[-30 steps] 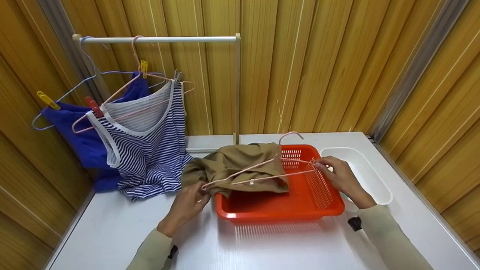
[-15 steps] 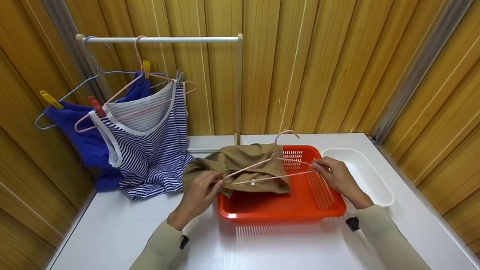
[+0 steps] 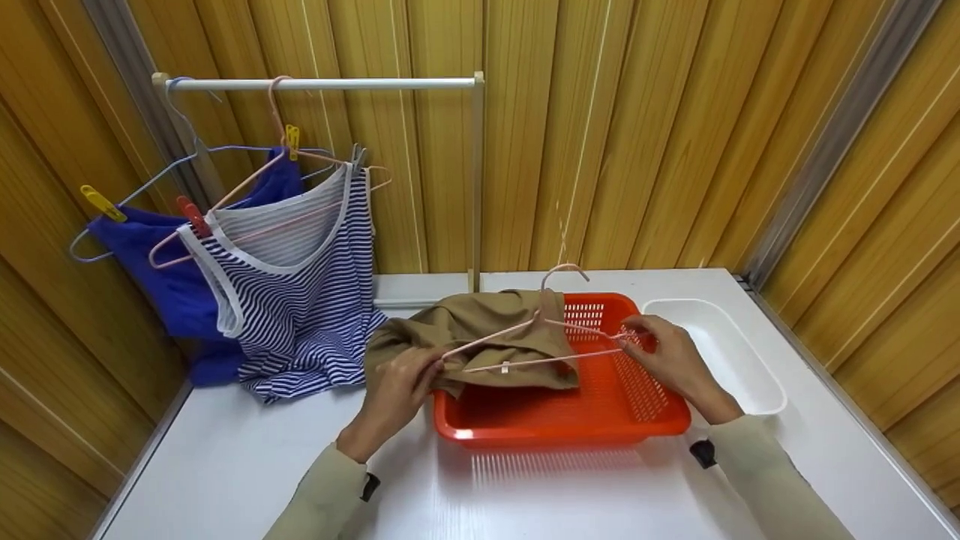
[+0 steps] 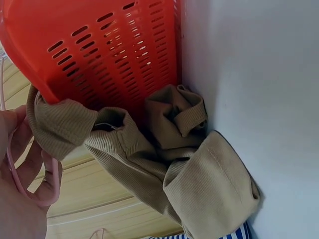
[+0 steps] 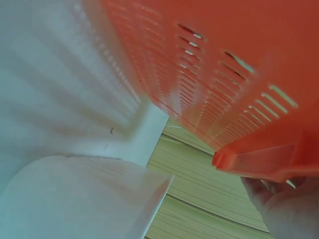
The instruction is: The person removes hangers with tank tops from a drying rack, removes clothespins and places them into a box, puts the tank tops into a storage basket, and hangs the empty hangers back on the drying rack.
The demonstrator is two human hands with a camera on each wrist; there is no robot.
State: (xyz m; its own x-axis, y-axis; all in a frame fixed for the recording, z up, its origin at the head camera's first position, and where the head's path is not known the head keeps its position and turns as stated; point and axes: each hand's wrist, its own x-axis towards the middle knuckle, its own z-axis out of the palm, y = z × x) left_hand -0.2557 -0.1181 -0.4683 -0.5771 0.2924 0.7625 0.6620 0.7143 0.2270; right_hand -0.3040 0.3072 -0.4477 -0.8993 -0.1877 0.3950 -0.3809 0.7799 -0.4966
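Pink hanger point(image 3: 540, 361) slightly farther left

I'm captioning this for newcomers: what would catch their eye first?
Probably the bright red basket on the white table, with a brown garment draped over its left side. A pink hanger is held over the basket, the left hand and right hand gripping its ends. At left, a striped top hangs from a rail in front of a blue garment.
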